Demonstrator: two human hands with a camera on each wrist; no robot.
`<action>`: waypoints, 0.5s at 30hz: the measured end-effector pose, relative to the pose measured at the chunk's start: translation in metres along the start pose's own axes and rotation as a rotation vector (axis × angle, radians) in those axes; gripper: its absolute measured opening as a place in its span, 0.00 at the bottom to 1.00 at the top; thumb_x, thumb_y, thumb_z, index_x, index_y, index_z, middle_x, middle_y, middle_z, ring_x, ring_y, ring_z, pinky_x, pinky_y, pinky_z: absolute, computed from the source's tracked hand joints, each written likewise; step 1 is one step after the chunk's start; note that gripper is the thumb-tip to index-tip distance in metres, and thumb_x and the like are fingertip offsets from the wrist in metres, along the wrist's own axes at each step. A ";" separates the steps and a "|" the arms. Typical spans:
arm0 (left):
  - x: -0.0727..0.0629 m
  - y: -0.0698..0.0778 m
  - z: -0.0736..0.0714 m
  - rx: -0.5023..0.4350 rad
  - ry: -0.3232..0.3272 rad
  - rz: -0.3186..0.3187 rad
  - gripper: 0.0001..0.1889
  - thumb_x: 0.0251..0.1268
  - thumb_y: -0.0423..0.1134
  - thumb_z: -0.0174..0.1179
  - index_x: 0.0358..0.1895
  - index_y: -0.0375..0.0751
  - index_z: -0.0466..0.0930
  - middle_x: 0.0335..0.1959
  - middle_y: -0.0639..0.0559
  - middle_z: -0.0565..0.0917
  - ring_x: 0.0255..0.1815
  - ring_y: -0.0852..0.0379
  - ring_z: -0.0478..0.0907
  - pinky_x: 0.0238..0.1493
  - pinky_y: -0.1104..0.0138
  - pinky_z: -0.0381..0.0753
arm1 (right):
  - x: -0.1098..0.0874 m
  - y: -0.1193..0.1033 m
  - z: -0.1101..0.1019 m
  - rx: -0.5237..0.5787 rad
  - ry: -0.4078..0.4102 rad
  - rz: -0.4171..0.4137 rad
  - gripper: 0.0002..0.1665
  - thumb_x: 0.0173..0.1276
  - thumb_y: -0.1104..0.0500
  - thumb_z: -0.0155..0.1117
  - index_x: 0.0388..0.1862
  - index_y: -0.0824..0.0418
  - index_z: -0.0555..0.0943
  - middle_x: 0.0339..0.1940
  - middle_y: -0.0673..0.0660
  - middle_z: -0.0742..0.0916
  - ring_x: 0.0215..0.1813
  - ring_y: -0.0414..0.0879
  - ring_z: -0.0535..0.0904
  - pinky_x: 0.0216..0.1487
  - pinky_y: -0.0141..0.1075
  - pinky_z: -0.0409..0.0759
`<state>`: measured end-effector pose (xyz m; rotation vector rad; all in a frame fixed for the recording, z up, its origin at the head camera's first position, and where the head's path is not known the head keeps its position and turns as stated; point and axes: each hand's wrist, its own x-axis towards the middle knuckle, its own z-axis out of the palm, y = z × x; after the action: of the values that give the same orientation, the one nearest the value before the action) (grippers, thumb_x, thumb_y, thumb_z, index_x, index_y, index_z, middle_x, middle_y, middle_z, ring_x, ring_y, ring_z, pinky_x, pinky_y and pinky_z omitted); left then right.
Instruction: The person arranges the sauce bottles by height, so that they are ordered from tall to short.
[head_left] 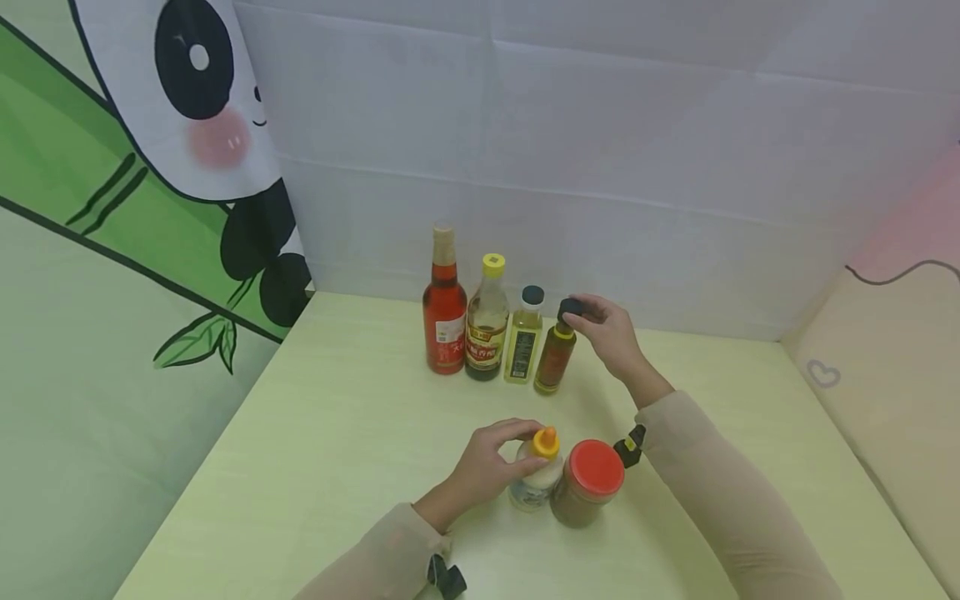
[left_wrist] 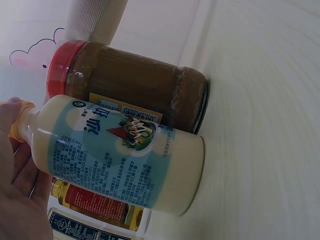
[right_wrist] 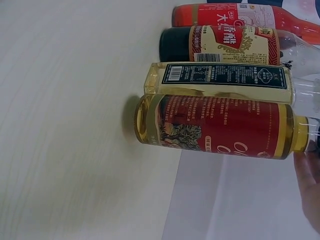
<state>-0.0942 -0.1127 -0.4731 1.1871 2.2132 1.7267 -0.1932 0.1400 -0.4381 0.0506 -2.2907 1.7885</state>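
My left hand (head_left: 486,460) grips a squeeze bottle of salad dressing (left_wrist: 112,150) around its orange cap and neck. The bottle stands upright, and its pale blue label shows in the left wrist view. Right beside it is a jar of brown spread (head_left: 577,502) with a red lid. Farther back, my right hand (head_left: 611,337) pinches the dark cap of an olive oil bottle (right_wrist: 215,127) with a red label. That bottle leans slightly in the head view, at the right end of a row. Next to it stands a slim bottle of pale yellow oil (head_left: 522,342).
The row continues leftward with a vinegar bottle (head_left: 486,333) under a yellow cap and a tall bottle of red liquid (head_left: 446,321). A pale wood-look table (head_left: 322,433) lies beneath everything. Behind it hangs a white cloth backdrop (head_left: 600,150), with printed cloth at both sides.
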 end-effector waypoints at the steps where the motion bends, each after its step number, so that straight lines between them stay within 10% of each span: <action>1: 0.000 0.000 0.000 0.002 0.001 0.000 0.18 0.58 0.28 0.68 0.52 0.30 0.80 0.50 0.43 0.84 0.53 0.50 0.79 0.54 0.51 0.78 | 0.001 0.000 0.000 0.001 0.000 0.002 0.28 0.69 0.60 0.66 0.64 0.68 0.73 0.59 0.66 0.79 0.61 0.54 0.75 0.63 0.44 0.72; 15: 0.000 -0.038 0.010 0.012 0.004 0.055 0.18 0.61 0.38 0.68 0.55 0.40 0.81 0.51 0.53 0.84 0.52 0.57 0.79 0.53 0.59 0.79 | 0.004 0.002 0.002 0.043 0.010 0.026 0.27 0.69 0.60 0.66 0.64 0.68 0.73 0.59 0.66 0.79 0.61 0.54 0.75 0.64 0.42 0.71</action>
<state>-0.1083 -0.1070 -0.5095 1.2590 2.2169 1.7398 -0.1978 0.1388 -0.4392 0.0199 -2.2558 1.8468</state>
